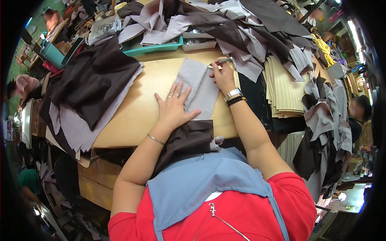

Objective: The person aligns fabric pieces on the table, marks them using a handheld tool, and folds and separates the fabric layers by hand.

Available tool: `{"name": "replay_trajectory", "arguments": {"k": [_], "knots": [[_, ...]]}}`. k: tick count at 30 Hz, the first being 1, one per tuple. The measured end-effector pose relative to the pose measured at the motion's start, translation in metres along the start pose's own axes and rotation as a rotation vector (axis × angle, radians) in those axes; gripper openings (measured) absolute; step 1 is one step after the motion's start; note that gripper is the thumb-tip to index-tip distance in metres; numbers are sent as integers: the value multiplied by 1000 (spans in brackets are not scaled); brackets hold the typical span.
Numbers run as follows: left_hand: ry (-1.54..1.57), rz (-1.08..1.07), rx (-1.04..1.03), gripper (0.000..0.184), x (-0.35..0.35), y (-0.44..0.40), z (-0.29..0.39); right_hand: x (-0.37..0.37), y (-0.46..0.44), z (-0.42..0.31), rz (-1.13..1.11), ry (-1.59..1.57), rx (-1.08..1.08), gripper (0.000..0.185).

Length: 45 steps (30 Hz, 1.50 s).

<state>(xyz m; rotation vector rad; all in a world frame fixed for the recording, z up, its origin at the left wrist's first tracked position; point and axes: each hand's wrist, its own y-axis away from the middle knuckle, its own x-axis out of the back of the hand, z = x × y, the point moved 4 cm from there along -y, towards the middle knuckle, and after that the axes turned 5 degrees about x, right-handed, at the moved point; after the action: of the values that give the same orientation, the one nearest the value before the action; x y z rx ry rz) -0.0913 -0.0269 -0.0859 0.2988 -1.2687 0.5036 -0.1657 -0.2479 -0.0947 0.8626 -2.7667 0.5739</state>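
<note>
Right now, a broad heap of dark brown and pale grey cloth pieces [237, 30] crowds the far side of your smooth tan tabletop [138, 92], partly covering a turquoise plastic basket [155, 49] and hanging down just beyond your right hand [224, 76]. On your left, a large dark brown sheet of cloth with a pale grey underside [94, 82] takes up that end. Past your right wrist lie a black strip of cloth with a frayed edge [254, 98] and, beyond it, a fanned stack of cream sheets with a woven texture [285, 88].

The pale grey, layered cloth piece [192, 77] lies flat in front of you, between both hands. Your left hand [173, 102] presses on it with fingers spread; your right pinches a slim grey pen-like tool [226, 60], its tip near the cloth's far right corner.

Tan surface shows widest between your left hand and the brown sheet; on the right, only a narrow band runs beside the cloth before the black strip. Toward your body, a bunched dark brown cloth [189, 138] lies over the table's near edge, beside your left wrist.
</note>
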Motion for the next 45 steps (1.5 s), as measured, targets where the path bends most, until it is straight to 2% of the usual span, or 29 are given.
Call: {"name": "replay_trajectory", "arguments": {"k": [3, 6, 9, 12, 15, 16, 18, 20, 21, 23, 26, 27, 28, 29, 30, 32, 34, 37, 40, 45], "knots": [[5, -2, -1, 88, -1, 0, 0, 3, -6, 0, 7, -24, -25, 18], [6, -1, -1, 87, 0, 0, 0, 3, -4, 8, 55, -230, -59, 18], [7, -3, 1, 87, 0, 1, 0, 6, -3, 11, 45, -365, -2, 18], [16, -3, -2, 88, 0, 1, 0, 4, -3, 13, 26, -381, -10, 17], [13, -24, -20, 90, 3, 3, -2, 19, -1, 14, -30, -291, -105, 18], [10, -33, -31, 90, 4, 6, -3, 31, 2, 8, -54, -121, -106, 18], [-11, -57, -67, 90, 9, 14, -4, 63, 8, -5, -142, 392, 184, 19], [-45, -82, -120, 91, 16, 25, -4, 96, 25, -18, -149, 678, 139, 21], [-80, -41, -160, 81, 19, 27, -4, 113, 31, -7, -162, 789, 107, 22], [-72, -188, -127, 67, 32, 15, -5, 138, 45, 5, -206, 960, 0, 25], [-86, -359, -157, 51, 36, -26, -6, 138, 55, -17, -22, 1000, 224, 31], [-97, -411, -180, 46, 35, -37, -5, 128, 55, -26, -34, 954, 280, 37], [-73, -285, -237, 45, 33, -45, -2, 113, 52, -35, -79, 794, 427, 34], [-49, -161, -293, 45, 25, -51, 1, 94, 53, -38, -109, 654, 425, 31], [-24, -41, -350, 44, 15, -56, 2, 75, 54, -42, -235, 604, 450, 27], [7, -32, -367, 46, -14, -66, 1, 39, 55, -49, -308, 482, 661, 20], [10, -50, -348, 46, -13, -66, 4, 18, 52, -44, -319, 393, 727, 15], [-30, -88, -283, 47, -8, -62, -9, 14, 45, -25, -392, 389, 588, 14], [-56, -72, -284, 47, -5, -62, -19, 15, 48, -29, -397, 449, 562, 18], [-102, -13, -326, 44, -6, -62, -17, 14, 50, -32, -396, 492, 639, 29]]}}
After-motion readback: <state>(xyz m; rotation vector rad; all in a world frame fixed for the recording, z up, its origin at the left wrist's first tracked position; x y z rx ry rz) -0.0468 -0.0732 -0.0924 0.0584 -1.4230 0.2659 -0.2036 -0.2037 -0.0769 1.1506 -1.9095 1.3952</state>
